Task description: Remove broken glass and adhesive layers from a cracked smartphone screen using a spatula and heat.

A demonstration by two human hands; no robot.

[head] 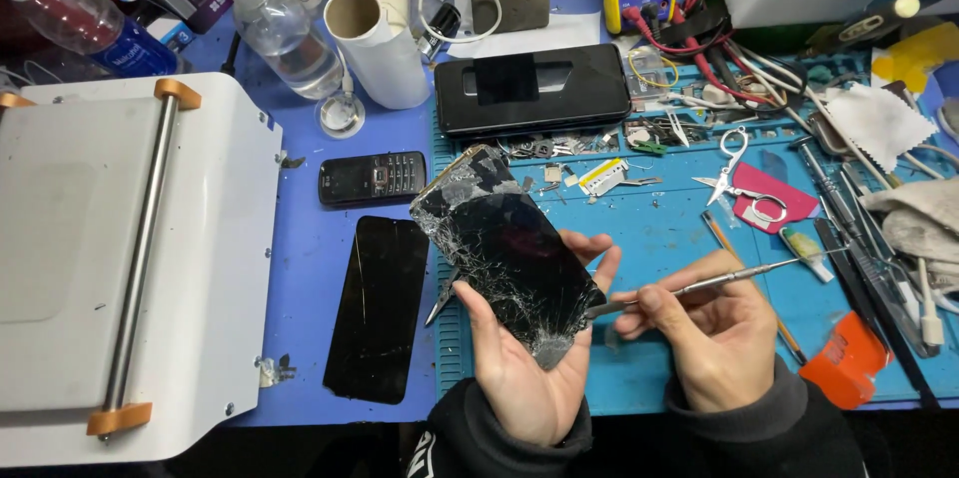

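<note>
Left hand (519, 358): fingers grasp cracked phone (509, 253) by its side edges.
Right hand (714, 333): fingers pinch metal spudger (699, 285), tip at phone's 4 o'clock edge.
Room: bare blue mat (659, 228) at 12 o'clock.

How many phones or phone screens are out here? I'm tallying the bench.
3: a shattered phone in the left hand, a keypad phone and a black screen panel on the blue mat. Clutter may hide others.

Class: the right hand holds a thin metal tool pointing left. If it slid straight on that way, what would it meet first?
Probably the cracked phone held by the left hand; the metal tool in the right hand already seems to touch its edge.
</note>
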